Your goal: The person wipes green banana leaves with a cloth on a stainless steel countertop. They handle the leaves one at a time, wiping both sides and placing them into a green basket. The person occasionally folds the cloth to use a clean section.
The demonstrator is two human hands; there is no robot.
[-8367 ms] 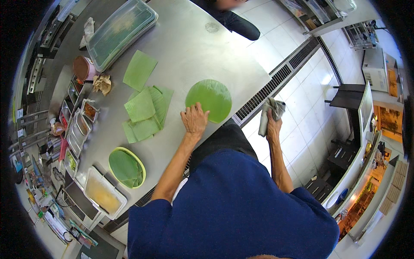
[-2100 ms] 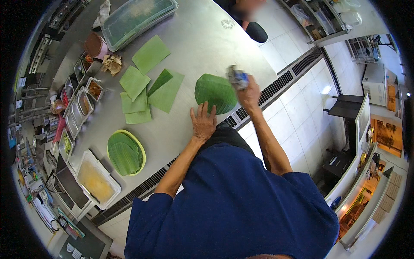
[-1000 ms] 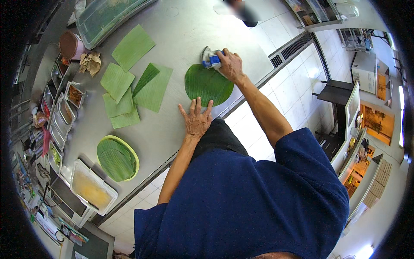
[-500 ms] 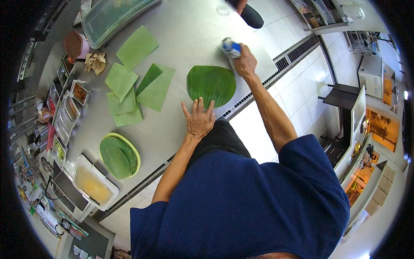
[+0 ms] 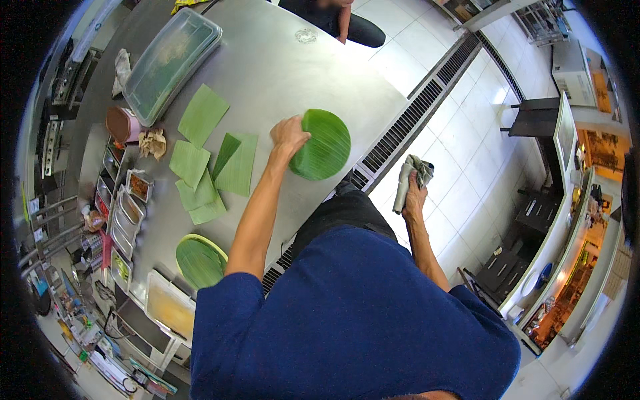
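Stainless-steel worktop [image 5: 267, 80] in a kitchen with a white-tiled floor [image 5: 460, 167], seen from above. Left hand [image 5: 290, 135]: thumb and curled fingers grasp the left rim of a round green banana leaf [image 5: 325, 143], on the worktop by its near edge, towards the right corner. Right hand [image 5: 415, 195]: grips a bunched grey cloth [image 5: 408, 179], out past the near edge, over the floor. Left of the round leaf lie paler cut leaf pieces [image 5: 203, 115], several overlapping. Closer along the near edge, partly behind the left forearm, a yellow-rimmed dish [image 5: 217, 243] holds leaf rounds [image 5: 199, 265]. Towards the left edge are crumpled brown paper [image 5: 152, 143] and, farther off, a lidded clear plastic box [image 5: 170, 63]. Another person [image 5: 317, 17] is beyond the far edge.
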